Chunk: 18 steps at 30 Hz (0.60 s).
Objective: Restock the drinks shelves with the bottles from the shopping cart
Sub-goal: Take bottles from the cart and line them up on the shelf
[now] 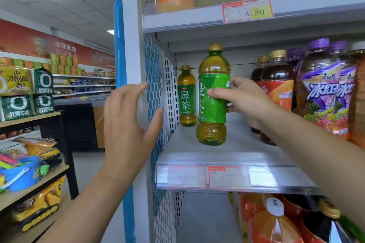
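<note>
My right hand (243,100) grips 1 green tea bottle (212,113) by its label, upright at the middle shelf (237,144), just ahead of the rear bottle (186,96), while my left hand (128,124) hovers spread and empty outside the frame.

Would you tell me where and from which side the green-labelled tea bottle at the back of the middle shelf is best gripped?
Probably around its labelled middle, from the front. The rear green-labelled tea bottle stands upright with a round body; the blue mesh side panel sits close on its left, and the matching front bottle gripped by the right hand stands front-right.
</note>
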Motion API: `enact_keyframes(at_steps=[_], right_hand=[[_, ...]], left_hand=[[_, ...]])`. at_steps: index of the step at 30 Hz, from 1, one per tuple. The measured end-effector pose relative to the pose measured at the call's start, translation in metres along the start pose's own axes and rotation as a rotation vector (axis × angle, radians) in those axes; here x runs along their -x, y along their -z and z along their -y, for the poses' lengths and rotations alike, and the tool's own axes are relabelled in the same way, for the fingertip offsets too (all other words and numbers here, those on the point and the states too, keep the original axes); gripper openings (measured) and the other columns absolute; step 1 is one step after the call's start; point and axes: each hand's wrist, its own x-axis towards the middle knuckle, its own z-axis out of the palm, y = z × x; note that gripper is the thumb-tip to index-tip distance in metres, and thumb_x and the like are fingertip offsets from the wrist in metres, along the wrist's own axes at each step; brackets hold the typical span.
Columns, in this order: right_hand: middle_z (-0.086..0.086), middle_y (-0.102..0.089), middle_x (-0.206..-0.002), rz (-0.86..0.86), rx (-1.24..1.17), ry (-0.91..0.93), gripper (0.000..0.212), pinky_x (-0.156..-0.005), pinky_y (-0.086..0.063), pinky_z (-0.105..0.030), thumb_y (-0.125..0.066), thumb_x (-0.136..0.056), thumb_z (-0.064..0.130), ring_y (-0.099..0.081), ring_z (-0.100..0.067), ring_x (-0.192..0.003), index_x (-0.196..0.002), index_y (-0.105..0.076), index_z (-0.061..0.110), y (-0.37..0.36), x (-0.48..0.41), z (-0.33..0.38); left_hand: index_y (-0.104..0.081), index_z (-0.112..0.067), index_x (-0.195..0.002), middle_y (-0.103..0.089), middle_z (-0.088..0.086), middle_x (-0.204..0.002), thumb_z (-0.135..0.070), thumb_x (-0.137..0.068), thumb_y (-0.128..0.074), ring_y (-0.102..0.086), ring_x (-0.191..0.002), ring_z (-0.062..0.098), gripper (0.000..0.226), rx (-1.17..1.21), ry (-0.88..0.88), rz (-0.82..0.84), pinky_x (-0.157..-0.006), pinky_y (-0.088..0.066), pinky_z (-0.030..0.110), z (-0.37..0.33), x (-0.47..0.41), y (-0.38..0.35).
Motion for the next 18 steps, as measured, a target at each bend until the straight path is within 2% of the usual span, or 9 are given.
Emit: enact_keyframes(at_steps=[2, 5, 8, 10, 12, 14, 16, 18], right_hand=[[-0.005, -0.072, -0.1, 0.017, -0.004, -0.019, 0.04, -0.071, -0.058, -0.029, -0.077, -0.077, 0.012, -0.072, -0.015, -0.082, -0.114, -0.06, 0.009, -0.001, -0.01, -0.012], [-0.003, -0.069, -0.101, 0.013, -0.055, -0.042, 0.049, -0.066, -0.057, -0.025, -0.074, -0.079, 0.007, -0.07, -0.012, -0.082, -0.122, -0.051, 0.008, -0.001, -0.024, -0.03], [-0.009, -0.066, -0.113, 0.014, -0.09, -0.085, 0.06, -0.079, -0.055, -0.034, -0.074, -0.08, 0.01, -0.068, -0.02, -0.094, -0.128, -0.038, 0.012, 0.002, -0.041, -0.042], [-0.007, -0.064, -0.113, 0.037, 0.03, -0.117, 0.064, -0.087, -0.053, -0.038, -0.074, -0.08, 0.021, -0.066, -0.02, -0.098, -0.129, -0.032, 0.019, 0.002, -0.048, -0.047], [0.0, -0.061, -0.107, 0.054, 0.299, -0.095, 0.067, -0.075, -0.05, -0.03, -0.076, -0.076, 0.037, -0.061, -0.013, -0.095, -0.123, -0.029, 0.028, -0.001, -0.047, -0.048], [0.002, -0.056, -0.105, 0.032, 0.447, -0.046, 0.071, -0.06, -0.044, -0.025, -0.081, -0.07, 0.041, -0.058, -0.014, -0.093, -0.119, -0.03, 0.031, -0.005, -0.047, -0.049], [0.002, -0.055, -0.105, 0.002, 0.434, -0.062, 0.069, -0.059, -0.049, -0.028, -0.084, -0.069, 0.036, -0.057, -0.017, -0.094, -0.116, -0.034, 0.029, -0.009, -0.052, -0.049], [0.0, -0.056, -0.107, -0.012, 0.42, -0.106, 0.067, -0.067, -0.055, -0.036, -0.084, -0.069, 0.03, -0.058, -0.021, -0.095, -0.115, -0.036, 0.025, -0.011, -0.062, -0.049]], left_hand=[[-0.048, -0.001, -0.135, -0.049, 0.018, -0.128, -0.026, -0.089, -0.064, -0.041, -0.123, 0.027, 0.055, -0.036, 0.024, -0.051, -0.109, -0.03, 0.032, 0.014, 0.009, -0.01], [-0.04, 0.004, -0.14, -0.04, 0.022, -0.136, -0.019, -0.091, -0.063, -0.036, -0.132, 0.03, 0.059, 0.008, 0.078, -0.056, -0.115, -0.028, 0.041, 0.023, 0.022, -0.024], [-0.037, 0.006, -0.141, -0.036, 0.022, -0.139, -0.005, -0.092, -0.062, -0.033, -0.136, 0.027, 0.056, 0.081, 0.122, -0.086, -0.118, -0.024, 0.036, 0.026, 0.03, -0.032], [-0.039, 0.006, -0.14, -0.038, 0.023, -0.14, -0.003, -0.092, -0.061, -0.032, -0.136, 0.026, 0.054, 0.082, 0.133, -0.118, -0.118, -0.024, 0.033, 0.027, 0.031, -0.034], [-0.041, 0.006, -0.14, -0.039, 0.024, -0.141, -0.003, -0.093, -0.06, -0.033, -0.137, 0.025, 0.051, 0.071, 0.135, -0.129, -0.117, -0.024, 0.029, 0.027, 0.031, -0.035], [-0.043, 0.007, -0.139, -0.039, 0.024, -0.141, -0.001, -0.093, -0.06, -0.032, -0.137, 0.023, 0.05, 0.066, 0.129, -0.125, -0.117, -0.021, 0.023, 0.027, 0.031, -0.034], [-0.042, 0.008, -0.139, -0.039, 0.024, -0.141, -0.001, -0.093, -0.06, -0.032, -0.137, 0.022, 0.051, 0.074, 0.123, -0.121, -0.116, -0.02, 0.019, 0.026, 0.032, -0.034], [-0.042, 0.007, -0.14, -0.039, 0.024, -0.142, -0.001, -0.093, -0.06, -0.032, -0.137, 0.022, 0.051, 0.077, 0.124, -0.118, -0.115, -0.019, 0.018, 0.026, 0.032, -0.035]])
